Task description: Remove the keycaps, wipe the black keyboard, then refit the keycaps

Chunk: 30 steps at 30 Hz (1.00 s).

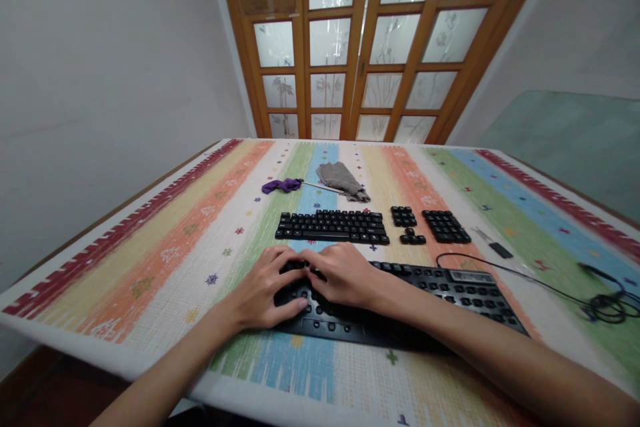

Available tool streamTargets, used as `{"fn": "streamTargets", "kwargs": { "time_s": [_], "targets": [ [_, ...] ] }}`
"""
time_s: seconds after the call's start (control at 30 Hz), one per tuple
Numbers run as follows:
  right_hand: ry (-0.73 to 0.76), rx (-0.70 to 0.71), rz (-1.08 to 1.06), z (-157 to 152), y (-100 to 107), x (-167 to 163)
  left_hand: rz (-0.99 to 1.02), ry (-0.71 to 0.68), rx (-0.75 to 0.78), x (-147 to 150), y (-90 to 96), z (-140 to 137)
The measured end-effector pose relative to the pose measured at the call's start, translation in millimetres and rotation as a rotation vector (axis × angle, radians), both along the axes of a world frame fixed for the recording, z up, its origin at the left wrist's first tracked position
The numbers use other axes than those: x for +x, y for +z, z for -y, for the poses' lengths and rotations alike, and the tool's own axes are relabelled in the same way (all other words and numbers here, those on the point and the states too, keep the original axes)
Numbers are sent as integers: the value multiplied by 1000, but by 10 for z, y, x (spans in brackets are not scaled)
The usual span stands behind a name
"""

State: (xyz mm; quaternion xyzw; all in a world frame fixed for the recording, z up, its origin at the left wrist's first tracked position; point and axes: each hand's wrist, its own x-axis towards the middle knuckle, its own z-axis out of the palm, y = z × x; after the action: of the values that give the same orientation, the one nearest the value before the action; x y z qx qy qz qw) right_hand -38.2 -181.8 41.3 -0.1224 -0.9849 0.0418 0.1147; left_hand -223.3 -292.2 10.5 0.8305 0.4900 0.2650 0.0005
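A black keyboard (330, 313) with most of its keycaps off lies in front of me, bare key posts showing. My left hand (265, 283) rests over its left end, thumb stretched onto the key posts and index finger reaching toward the upper left corner. There my right hand (345, 273) meets it, fingertips pinched together at the top row; whatever is between them is hidden. Some keycaps still sit along the top row. Behind the keyboard, loose black keycaps (333, 227) are laid out in keyboard order. Smaller groups are the navigation keycaps (403, 216), arrow keycaps (413, 238) and number pad keycaps (446, 226).
Farther back lie a grey cloth (341, 179), a thin rod (323, 187) and a purple cloth (283, 185). To the right are a small tool with a black handle (501, 250) and a coiled black cable (607, 307). A striped tablecloth (195, 260) covers the table.
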Motion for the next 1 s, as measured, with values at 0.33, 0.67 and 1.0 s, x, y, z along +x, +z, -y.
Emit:
{"fn": "streamTargets", "kwargs": {
  "time_s": [0.33,0.67,1.0],
  "targets": [
    [-339,-84,-50,-925,94,-261,-13,-35,1,5,9,-9],
    [-367,-149,40,-1281,-9,-528,21,-19,-3,32,19,-16],
    [-332,-188,54,-1328,-30,-572,45,-22,21,36,17,-13]
  ]
}}
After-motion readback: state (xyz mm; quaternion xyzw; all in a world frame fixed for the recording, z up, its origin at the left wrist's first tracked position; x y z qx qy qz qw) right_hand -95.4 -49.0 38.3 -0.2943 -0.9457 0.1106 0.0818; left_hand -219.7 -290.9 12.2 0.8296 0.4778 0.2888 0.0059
